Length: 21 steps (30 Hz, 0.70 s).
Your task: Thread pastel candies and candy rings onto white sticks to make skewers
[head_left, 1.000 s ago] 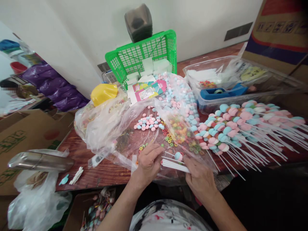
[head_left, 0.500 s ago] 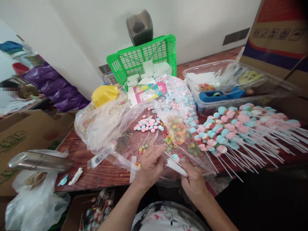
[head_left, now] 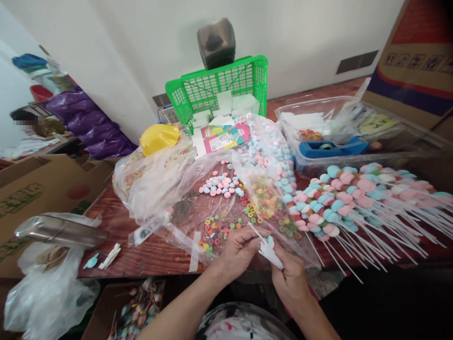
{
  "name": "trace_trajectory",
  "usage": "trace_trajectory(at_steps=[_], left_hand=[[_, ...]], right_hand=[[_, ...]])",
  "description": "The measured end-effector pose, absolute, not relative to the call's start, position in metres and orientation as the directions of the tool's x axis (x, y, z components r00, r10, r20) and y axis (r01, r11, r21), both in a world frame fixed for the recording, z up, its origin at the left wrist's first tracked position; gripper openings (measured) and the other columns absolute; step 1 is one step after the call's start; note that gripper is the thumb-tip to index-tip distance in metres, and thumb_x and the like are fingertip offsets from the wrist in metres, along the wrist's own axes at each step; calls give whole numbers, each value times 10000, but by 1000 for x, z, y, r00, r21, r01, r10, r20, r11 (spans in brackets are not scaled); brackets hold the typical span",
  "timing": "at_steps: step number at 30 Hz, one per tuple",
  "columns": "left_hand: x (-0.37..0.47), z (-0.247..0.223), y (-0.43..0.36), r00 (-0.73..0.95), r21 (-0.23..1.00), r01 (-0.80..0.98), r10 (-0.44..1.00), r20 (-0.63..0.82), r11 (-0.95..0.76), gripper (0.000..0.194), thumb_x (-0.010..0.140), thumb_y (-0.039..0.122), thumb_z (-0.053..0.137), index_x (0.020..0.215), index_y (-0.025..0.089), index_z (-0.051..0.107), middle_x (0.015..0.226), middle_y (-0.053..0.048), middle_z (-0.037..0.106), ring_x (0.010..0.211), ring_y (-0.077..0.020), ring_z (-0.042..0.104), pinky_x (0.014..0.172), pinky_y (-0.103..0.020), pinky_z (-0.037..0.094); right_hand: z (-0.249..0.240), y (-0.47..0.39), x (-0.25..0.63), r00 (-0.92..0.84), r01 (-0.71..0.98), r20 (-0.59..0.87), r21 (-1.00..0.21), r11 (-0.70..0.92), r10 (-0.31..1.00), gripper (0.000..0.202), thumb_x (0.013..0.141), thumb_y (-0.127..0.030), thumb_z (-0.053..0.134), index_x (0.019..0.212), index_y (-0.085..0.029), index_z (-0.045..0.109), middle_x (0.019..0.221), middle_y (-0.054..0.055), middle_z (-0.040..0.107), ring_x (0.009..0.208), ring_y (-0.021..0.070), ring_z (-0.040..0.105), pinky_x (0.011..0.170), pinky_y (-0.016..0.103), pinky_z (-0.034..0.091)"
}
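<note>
In front of me, my left hand (head_left: 240,250) is closed in a pinch, its fingertips at a thin white stick (head_left: 254,230) that points up and left. Close beside it, my right hand (head_left: 292,274) grips a bundle of white sticks (head_left: 271,256). A pink and blue candy (head_left: 271,242) shows at the top of that grip, partly hidden by fingers. Beyond the hands, ring-shaped cereal pieces (head_left: 226,227) lie loose on clear plastic. Further back is a pile of pink and blue candies (head_left: 219,184).
Finished-looking candy sticks (head_left: 339,198) are heaped at right. Behind stand a clear bin (head_left: 318,163) with a blue tape dispenser (head_left: 331,148) and a green basket (head_left: 219,80). A steel flask (head_left: 62,231) lies at left. A box of candy sticks (head_left: 106,307) sits below the table edge.
My left hand has moved right, with its fingertips now near the candy in my right hand. More cereal rings show where it was. The whole view has shifted slightly.
</note>
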<state>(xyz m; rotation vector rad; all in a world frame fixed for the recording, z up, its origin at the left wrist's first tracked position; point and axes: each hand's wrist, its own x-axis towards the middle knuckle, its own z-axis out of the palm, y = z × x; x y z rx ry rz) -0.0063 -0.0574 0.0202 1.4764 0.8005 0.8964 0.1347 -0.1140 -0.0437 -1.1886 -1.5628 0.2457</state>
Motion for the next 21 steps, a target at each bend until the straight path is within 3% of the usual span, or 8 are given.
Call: trace_trajectory(at_steps=[3,4,6,8,12,17,21], left_hand=[[-18,23,-21,586,997,64,808,-63,31,395,797,511,629,964,171,741,850,-95,722,692,-188,654,657,-300,513],[-23,25,-3,540,994,109,839,-68,10,414,810,522,601,980,168,731,871,-94,714,668,-178,643,638,-297,509],[-31,26,36,361,938,304,931,46,-164,394,851,491,536,983,168,719,834,-77,697,636,-166,607,606,-286,479],[-33,25,71,414,718,560,890,190,-413,263,821,367,585,925,170,724,857,-64,688,746,-187,602,704,-300,463],[-27,14,103,559,629,587,817,143,-511,131,766,220,608,700,162,705,709,-29,657,681,-168,556,700,-283,417],[-32,7,86,582,605,589,801,141,-535,63,725,184,639,741,166,696,772,-39,657,750,-178,535,743,-296,396],[-53,5,58,455,759,553,888,72,-344,153,770,290,632,798,156,699,713,-15,631,654,-145,515,645,-262,399]], right_hand=[[-45,-112,140,137,560,617,-693,454,775,329,819,-58,436,1016,-171,674,807,51,745,676,173,713,615,252,579],[-45,-112,141,158,569,616,-696,439,772,323,821,-67,446,1023,-167,677,831,59,749,712,181,719,633,256,585],[-48,-110,144,204,592,616,-696,405,760,319,823,-87,457,1034,-166,683,862,68,753,763,192,724,655,265,593],[-52,-109,145,222,627,620,-682,377,753,335,818,-93,455,1048,-172,684,901,75,753,804,200,723,694,287,600],[-56,-109,143,148,684,623,-626,376,768,427,782,-51,419,1105,-179,668,995,90,738,937,220,705,774,339,595],[-49,-108,144,124,660,639,-624,418,759,452,762,-21,414,1113,-182,649,930,70,746,851,207,721,737,314,599],[-48,-108,144,90,657,637,-616,435,766,451,743,-16,412,1084,-190,650,884,58,743,803,205,720,722,315,595]])
